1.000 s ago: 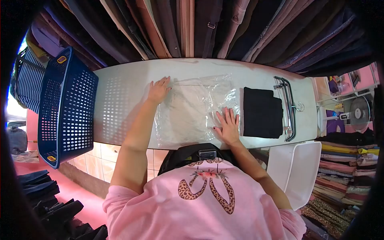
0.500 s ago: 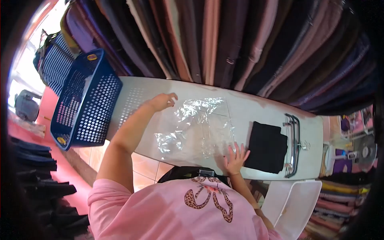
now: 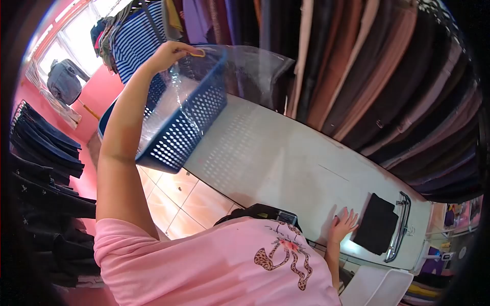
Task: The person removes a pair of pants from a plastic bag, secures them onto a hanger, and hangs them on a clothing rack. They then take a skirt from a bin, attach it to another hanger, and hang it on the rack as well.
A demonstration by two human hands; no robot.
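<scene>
Left hand (image 3: pixel 171 52) is raised high, fingers (image 3: pixel 179 47) pinched on the top edge of a clear plastic bag (image 3: pixel 224 71), so the bag hangs free above and in front of the blue basket (image 3: pixel 184 120), off the bench (image 3: pixel 286 168). Held by one edge like this, the film drapes down and spreads instead of lying crumpled; its lower part shows as a sheen over the basket's near wall, and whether it touches the basket I cannot tell. The basket sits at the far left end of the bench, overhanging the edge, within reach of the lifted arm. Right hand (image 3: pixel 343 226) lies flat on the bench, fingers spread and released, gripping nothing; it rests just beside the folded black garment (image 3: pixel 376 224), on the side toward the basket, apparently as a brace while the other arm is up. Whether the fingertips touch the cloth cannot be told. The garment lies flat at the end of the bench farthest from the basket, and a metal hanger (image 3: pixel 399 227) lies right against its outer side, parallel to it. Between basket and garment the white bench top shows bare, with a perforated patch near the basket. Beyond the basket, a rack of hanging clothes (image 3: pixel 357 76) in dark and brown tones runs the whole length of the bench; a striped shirt (image 3: pixel 133 43) hangs just above the basket by the window.
</scene>
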